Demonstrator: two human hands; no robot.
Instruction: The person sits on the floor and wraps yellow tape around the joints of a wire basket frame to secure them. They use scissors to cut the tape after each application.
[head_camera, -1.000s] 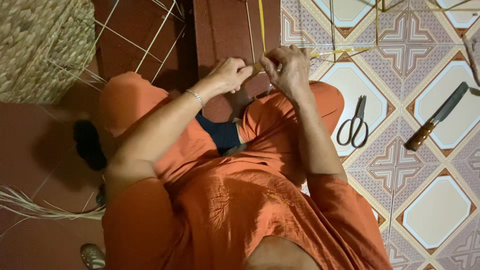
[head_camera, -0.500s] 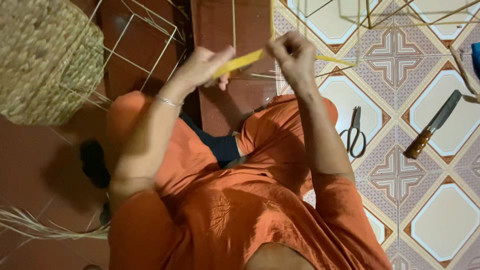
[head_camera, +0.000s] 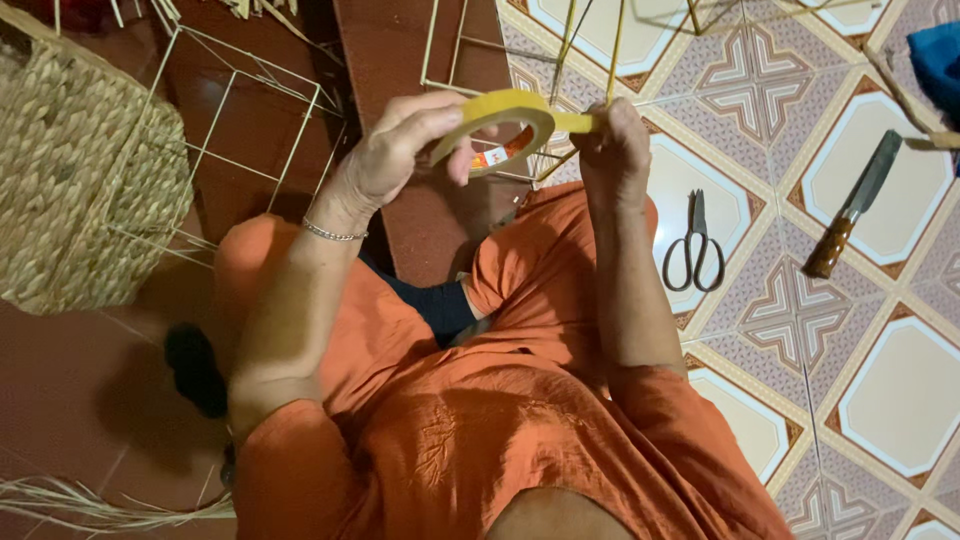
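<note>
My left hand (head_camera: 395, 150) grips a yellow roll of tape (head_camera: 497, 122), held up in front of me over my knees. A short strip runs from the roll to my right hand (head_camera: 612, 150), which pinches the tape's free end against thin yellow rods of a wire frame (head_camera: 590, 50). Both arms are raised above my orange-clothed lap. A thin bracelet circles my left wrist.
A woven straw basket (head_camera: 85, 170) stands at the left, with a bare wire frame (head_camera: 250, 120) beside it. Black scissors (head_camera: 693, 245) and a wooden-handled knife (head_camera: 850, 210) lie on the patterned tiles at the right. Loose straw (head_camera: 90, 505) lies at bottom left.
Both hands have risen toward the camera. The tape roll now shows plainly in my left hand, with the strip drawn across to my right hand.
</note>
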